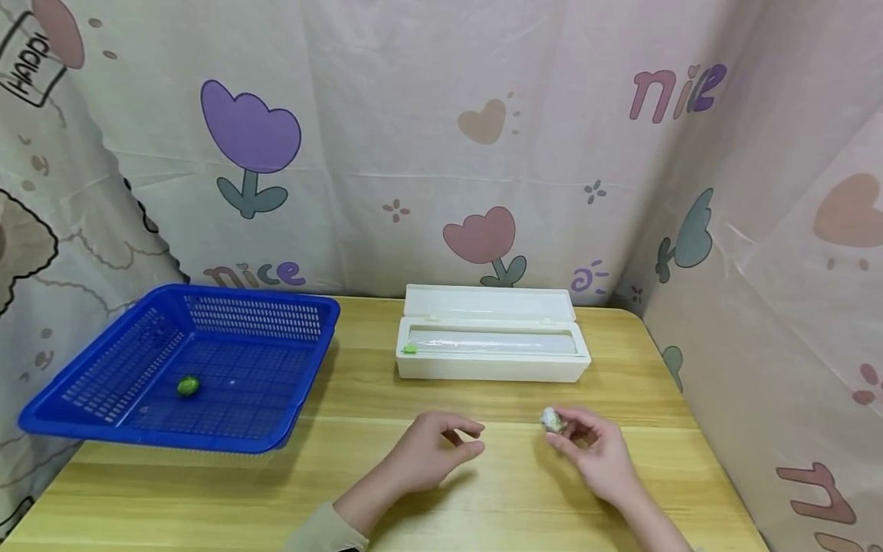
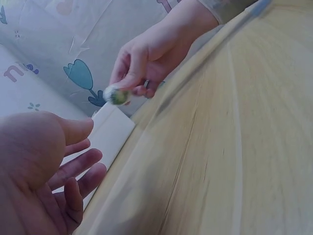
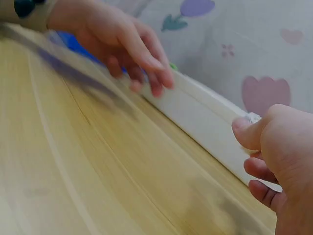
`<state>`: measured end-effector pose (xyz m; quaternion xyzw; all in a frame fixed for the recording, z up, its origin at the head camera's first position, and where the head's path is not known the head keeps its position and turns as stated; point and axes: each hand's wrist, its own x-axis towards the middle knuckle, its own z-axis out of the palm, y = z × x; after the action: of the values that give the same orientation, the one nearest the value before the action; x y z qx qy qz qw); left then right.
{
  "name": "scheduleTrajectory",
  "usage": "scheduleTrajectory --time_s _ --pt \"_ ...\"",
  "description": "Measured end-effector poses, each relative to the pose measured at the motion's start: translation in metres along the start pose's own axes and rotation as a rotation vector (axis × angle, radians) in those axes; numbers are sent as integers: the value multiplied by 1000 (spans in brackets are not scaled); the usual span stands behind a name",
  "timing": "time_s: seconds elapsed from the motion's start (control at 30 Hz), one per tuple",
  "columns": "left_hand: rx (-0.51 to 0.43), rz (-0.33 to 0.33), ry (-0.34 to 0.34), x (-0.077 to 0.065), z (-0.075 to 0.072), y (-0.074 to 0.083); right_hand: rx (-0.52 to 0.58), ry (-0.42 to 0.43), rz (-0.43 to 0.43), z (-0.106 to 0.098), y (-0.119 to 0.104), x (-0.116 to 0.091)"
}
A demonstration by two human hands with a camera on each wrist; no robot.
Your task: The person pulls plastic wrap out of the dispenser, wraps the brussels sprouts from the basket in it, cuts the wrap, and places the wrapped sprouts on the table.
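You have a pale wood-grain table (image 1: 524, 521) across the lower frame, with a printed curtain (image 1: 386, 115) of flowers, hearts and lettering hanging behind it and down both sides. Your left sleeve (image 1: 324, 529) and right forearm are cut off at the bottom edge. In the right wrist view your thumb hides most of the small green-and-white bundle (image 1: 551, 420), and the table is blurred. That bundle sits right of lower centre, pinched between the thumb and fingers of your right hand (image 1: 599, 458). Your left hand (image 1: 431, 456), at lower centre, holds nothing, its fingers loosely bent and apart from the thumb. At left, the blue basket (image 1: 186, 439) contains one round green item (image 1: 188, 386). Right of centre, the white box (image 1: 490, 369), lid raised, holds a shiny translucent roll (image 1: 493, 342); a green tab (image 1: 410, 349) sits at its left end.
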<state>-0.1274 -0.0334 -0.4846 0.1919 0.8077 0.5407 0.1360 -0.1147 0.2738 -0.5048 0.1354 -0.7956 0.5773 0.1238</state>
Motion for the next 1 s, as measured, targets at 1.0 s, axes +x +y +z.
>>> scheduleTrajectory --time_s 1.0 --pt "90 13 19 -6 -15 -4 -706 270 291 -114 62 11"
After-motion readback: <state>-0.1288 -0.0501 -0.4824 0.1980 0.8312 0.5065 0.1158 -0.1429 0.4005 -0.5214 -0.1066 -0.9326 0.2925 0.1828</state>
